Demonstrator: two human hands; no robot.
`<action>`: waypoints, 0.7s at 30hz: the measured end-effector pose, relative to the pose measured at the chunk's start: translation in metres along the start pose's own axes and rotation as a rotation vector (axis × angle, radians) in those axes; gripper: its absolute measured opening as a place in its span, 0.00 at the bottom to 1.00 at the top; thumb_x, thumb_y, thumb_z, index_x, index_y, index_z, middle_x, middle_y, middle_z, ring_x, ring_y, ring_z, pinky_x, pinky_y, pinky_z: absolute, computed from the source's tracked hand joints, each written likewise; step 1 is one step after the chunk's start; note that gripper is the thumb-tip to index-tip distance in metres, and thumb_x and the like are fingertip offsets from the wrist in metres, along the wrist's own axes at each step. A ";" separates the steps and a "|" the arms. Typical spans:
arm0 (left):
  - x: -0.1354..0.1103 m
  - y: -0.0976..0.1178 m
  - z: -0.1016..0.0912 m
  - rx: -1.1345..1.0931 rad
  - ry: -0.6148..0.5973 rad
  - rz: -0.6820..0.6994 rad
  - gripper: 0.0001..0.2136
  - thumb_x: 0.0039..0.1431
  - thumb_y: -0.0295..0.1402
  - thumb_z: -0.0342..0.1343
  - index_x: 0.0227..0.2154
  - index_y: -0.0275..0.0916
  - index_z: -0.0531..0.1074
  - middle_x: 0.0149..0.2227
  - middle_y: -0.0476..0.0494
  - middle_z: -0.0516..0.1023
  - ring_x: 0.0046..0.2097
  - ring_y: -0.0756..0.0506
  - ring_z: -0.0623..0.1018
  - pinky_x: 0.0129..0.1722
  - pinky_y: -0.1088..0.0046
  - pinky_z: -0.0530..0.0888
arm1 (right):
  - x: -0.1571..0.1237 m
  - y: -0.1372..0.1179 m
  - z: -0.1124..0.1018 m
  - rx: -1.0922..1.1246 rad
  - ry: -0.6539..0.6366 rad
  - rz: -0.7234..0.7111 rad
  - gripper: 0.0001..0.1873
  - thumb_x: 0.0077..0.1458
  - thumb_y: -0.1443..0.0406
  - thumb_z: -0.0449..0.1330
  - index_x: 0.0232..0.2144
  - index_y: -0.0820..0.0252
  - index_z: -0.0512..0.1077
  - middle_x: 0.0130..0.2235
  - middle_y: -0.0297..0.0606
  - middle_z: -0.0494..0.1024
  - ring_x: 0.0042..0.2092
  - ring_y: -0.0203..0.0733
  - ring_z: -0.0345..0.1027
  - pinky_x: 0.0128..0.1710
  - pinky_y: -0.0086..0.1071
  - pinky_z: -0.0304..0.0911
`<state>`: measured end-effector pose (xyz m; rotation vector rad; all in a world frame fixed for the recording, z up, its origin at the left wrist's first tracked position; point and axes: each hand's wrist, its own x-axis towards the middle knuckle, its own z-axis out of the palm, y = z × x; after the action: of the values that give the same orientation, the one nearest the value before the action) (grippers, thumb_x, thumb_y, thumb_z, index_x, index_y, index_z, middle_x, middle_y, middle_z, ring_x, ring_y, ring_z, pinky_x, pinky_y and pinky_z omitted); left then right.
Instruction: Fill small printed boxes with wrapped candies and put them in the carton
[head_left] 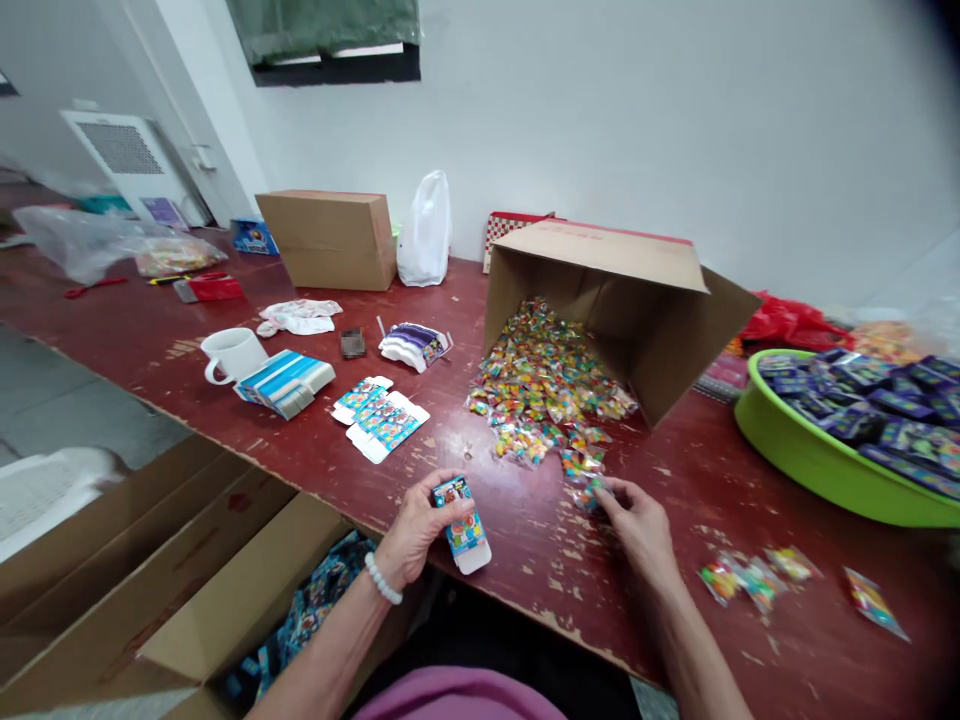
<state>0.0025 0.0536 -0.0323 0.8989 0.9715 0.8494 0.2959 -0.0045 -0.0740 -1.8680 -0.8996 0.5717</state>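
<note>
My left hand (420,520) grips a small blue printed candy box (465,530) near the table's front edge; a white flap sticks out at its lower end. With fingertips pinched, my right hand (637,525) holds a small clear packet of colourful candy (589,495) at the near edge of the spread. Behind it, a heap of candy packets (544,370) spills from a cardboard carton (600,250) lying on its side. Flat blue box blanks (386,425) lie beyond my left hand, beside a stack of blue-striped blanks (285,380).
A green basin (825,470) of purple packs stands at right, with several loose packets (757,580) in front. A white mug (232,355), purple blanks (416,345) and a closed carton (330,240) occupy the left side. Below the edge, an open carton (247,580) holds blue boxes.
</note>
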 end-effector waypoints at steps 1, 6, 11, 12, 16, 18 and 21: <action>0.000 0.002 0.000 0.025 0.015 -0.006 0.25 0.40 0.34 0.71 0.43 0.36 0.71 0.30 0.51 0.74 0.30 0.50 0.74 0.30 0.75 0.74 | -0.007 -0.006 0.001 0.063 -0.023 0.010 0.22 0.44 0.49 0.62 0.34 0.61 0.75 0.30 0.40 0.79 0.31 0.47 0.72 0.33 0.38 0.66; -0.003 0.004 0.004 -0.043 0.073 0.010 0.21 0.40 0.36 0.71 0.34 0.40 0.66 0.27 0.53 0.74 0.25 0.51 0.75 0.21 0.79 0.69 | -0.060 -0.050 0.022 0.418 -0.200 0.038 0.20 0.43 0.50 0.67 0.32 0.58 0.73 0.28 0.35 0.77 0.25 0.40 0.68 0.24 0.31 0.63; -0.018 0.005 0.011 -0.214 -0.040 -0.001 0.20 0.41 0.32 0.71 0.30 0.39 0.63 0.27 0.54 0.74 0.28 0.51 0.76 0.27 0.77 0.72 | -0.089 -0.076 0.044 0.586 -0.202 0.005 0.16 0.42 0.55 0.71 0.27 0.59 0.74 0.25 0.33 0.75 0.25 0.36 0.66 0.24 0.29 0.62; -0.022 0.004 0.011 -0.215 -0.055 -0.010 0.19 0.42 0.31 0.71 0.30 0.39 0.63 0.29 0.53 0.74 0.29 0.51 0.76 0.28 0.77 0.72 | -0.090 -0.077 0.045 0.585 -0.176 -0.003 0.16 0.42 0.55 0.71 0.27 0.59 0.74 0.25 0.33 0.75 0.26 0.37 0.66 0.25 0.29 0.63; -0.037 -0.002 0.014 -0.183 -0.149 -0.070 0.22 0.37 0.26 0.72 0.36 0.38 0.69 0.36 0.49 0.76 0.34 0.49 0.77 0.32 0.76 0.73 | -0.090 -0.078 0.045 0.581 -0.126 -0.040 0.15 0.44 0.55 0.70 0.28 0.60 0.75 0.26 0.33 0.76 0.27 0.37 0.67 0.27 0.29 0.64; -0.042 -0.008 0.017 -0.174 -0.262 -0.106 0.25 0.36 0.24 0.71 0.41 0.36 0.72 0.39 0.45 0.77 0.37 0.49 0.76 0.35 0.75 0.73 | -0.090 -0.080 0.044 0.562 -0.120 -0.063 0.15 0.45 0.56 0.70 0.29 0.60 0.74 0.26 0.33 0.76 0.28 0.37 0.67 0.28 0.30 0.65; -0.045 -0.015 0.022 -0.149 -0.421 -0.162 0.23 0.39 0.25 0.70 0.43 0.33 0.74 0.37 0.43 0.77 0.33 0.51 0.74 0.33 0.76 0.71 | -0.092 -0.083 0.044 0.507 -0.123 -0.108 0.14 0.47 0.56 0.69 0.30 0.60 0.75 0.28 0.34 0.76 0.29 0.38 0.68 0.30 0.31 0.66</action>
<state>0.0110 0.0022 -0.0255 0.8161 0.5966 0.5562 0.1799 -0.0293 -0.0179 -1.3327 -0.8355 0.7728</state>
